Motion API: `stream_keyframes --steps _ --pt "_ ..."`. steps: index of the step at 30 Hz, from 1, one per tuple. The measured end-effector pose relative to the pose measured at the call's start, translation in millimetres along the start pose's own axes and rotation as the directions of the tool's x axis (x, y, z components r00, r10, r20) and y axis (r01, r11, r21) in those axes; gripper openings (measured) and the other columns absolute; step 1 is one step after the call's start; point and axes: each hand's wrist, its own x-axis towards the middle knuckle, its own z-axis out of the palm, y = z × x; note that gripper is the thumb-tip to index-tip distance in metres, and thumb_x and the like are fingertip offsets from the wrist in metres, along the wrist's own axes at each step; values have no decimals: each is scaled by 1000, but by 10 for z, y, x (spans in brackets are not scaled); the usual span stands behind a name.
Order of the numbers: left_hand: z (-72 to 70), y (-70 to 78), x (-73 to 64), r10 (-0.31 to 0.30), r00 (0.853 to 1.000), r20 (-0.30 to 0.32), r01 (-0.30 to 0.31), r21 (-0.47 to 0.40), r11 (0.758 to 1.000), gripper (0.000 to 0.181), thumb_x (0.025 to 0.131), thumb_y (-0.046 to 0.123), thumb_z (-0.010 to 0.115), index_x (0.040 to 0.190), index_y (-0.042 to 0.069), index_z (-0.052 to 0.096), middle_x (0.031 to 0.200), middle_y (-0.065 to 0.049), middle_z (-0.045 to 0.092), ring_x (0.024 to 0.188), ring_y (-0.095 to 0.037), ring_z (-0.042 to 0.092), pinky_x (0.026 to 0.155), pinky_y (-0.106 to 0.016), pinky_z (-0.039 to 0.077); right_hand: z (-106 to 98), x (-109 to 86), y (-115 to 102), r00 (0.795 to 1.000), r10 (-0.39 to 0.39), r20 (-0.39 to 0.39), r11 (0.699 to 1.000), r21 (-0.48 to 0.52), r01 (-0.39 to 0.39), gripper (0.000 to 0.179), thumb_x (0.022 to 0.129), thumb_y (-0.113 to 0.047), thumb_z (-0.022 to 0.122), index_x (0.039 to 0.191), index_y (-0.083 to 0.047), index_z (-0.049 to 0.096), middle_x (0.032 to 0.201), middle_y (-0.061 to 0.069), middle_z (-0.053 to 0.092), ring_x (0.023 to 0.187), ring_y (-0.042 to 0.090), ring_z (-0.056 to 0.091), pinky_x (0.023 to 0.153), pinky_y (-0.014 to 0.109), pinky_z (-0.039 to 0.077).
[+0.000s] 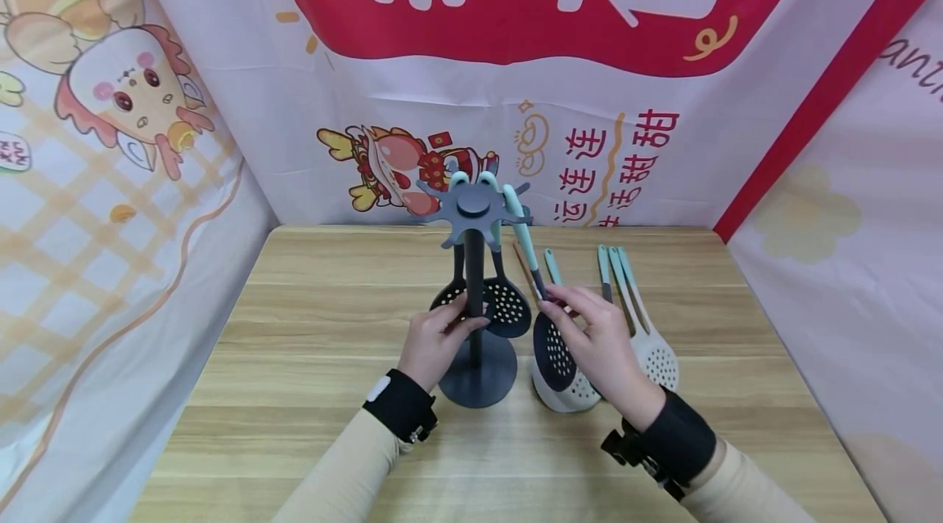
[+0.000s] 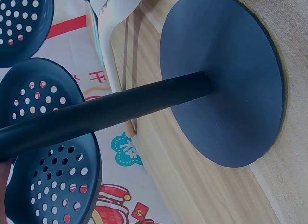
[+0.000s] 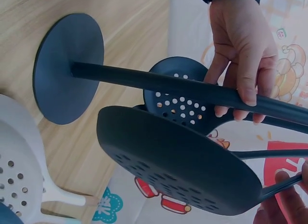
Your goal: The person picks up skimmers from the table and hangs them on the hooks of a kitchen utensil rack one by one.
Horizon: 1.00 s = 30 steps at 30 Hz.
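Observation:
A dark utensil stand [image 1: 474,261] has a round base and a hooked top. My left hand [image 1: 442,336] grips its pole at mid-height, as the right wrist view also shows. Two black skimmers, one of them to the right of the pole [image 1: 508,312], hang from the hooks by mint handles. My right hand [image 1: 598,335] pinches another black skimmer [image 1: 554,353] low on its handle, where dark shaft meets mint grip. That skimmer hangs bowl down, its handle top beside the stand's right hooks. In the right wrist view its bowl [image 3: 178,161] fills the middle.
On the wooden table [image 1: 317,343], right of the stand, lie several utensils with mint handles, including a white skimmer [image 1: 659,361] and a pale perforated piece [image 1: 567,399] beneath the held skimmer. A brown handle [image 1: 526,269] lies behind. Printed cloth [image 1: 412,97] hangs at the back and sides.

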Motion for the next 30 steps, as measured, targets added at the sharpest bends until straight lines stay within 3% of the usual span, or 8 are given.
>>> stream_keyframes --steps 14,30 --pt "11 -14 -2 9 1000 -9 -9 17 1000 29 88 13 73 114 1 73 100 -13 77 91 -22 75 76 -24 61 91 124 102 998 -54 -22 999 -8 54 21 91 -5 69 112 -3 72 99 8 75 84 16 69 72 25 59" --pt "5 -14 -8 15 1000 -6 -15 11 1000 31 88 13 73 116 0 71 102 -13 76 92 -22 75 77 -25 61 182 161 150 1000 -16 5 1000 7 16 23 94 -8 67 116 -4 69 101 9 74 87 18 69 75 26 59"
